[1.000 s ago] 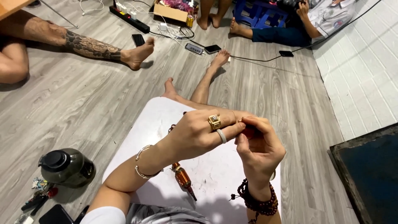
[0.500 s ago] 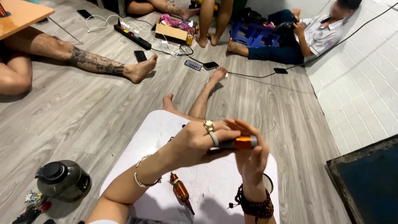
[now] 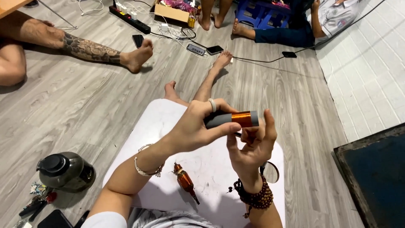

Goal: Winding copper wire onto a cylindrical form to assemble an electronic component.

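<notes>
My left hand (image 3: 195,126) grips a short grey cylinder with a copper-orange band (image 3: 234,119), held level above a white board (image 3: 160,122) that rests on my lap. My right hand (image 3: 252,145) is just below the cylinder's right end, palm towards me, fingers spread and curled up, its fingertips close to the cylinder. A small orange-brown tool with a dark tip (image 3: 184,180) lies on the board below my left wrist. I wear a bracelet on the left wrist and a string of brown beads (image 3: 255,197) on the right.
A dark green jug (image 3: 63,171) stands on the wooden floor at the left, with small tools (image 3: 36,202) beside it. A tattooed leg (image 3: 88,50) of another person stretches across the far left. Phones, cables, a power strip (image 3: 128,19) and a cardboard box (image 3: 173,12) lie farther off. A dark blue panel (image 3: 375,173) is at the right.
My hands rose and the cylinder came into plain view, turned level in my left hand. My right hand let go of it and opened below.
</notes>
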